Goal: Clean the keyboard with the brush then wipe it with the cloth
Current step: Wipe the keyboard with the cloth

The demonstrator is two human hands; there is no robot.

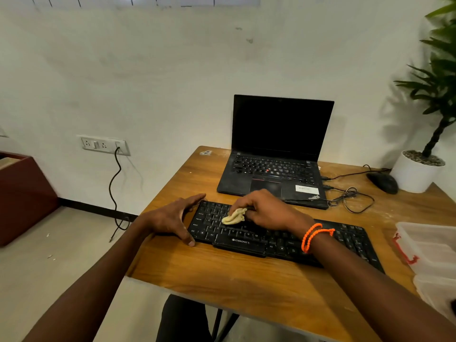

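The black keyboard (271,239) lies near the front edge of the wooden desk (222,275), just in front of the open laptop (276,154). A small bunched yellowish cloth (234,216) sits on the keyboard's left-hand keys, pinched in the curled fingers of the right hand (267,213). The left hand (172,219) is spread flat at the keyboard's left end, thumb at its near corner and fingers at its far corner, bracing it and gripping nothing. This looks like the wiping step; no brush is in view.

To wipe well, keep that brace firm so the keyboard does not slide, press lightly, and work row by row toward the keyboard's right end, refolding the cloth once it soils.
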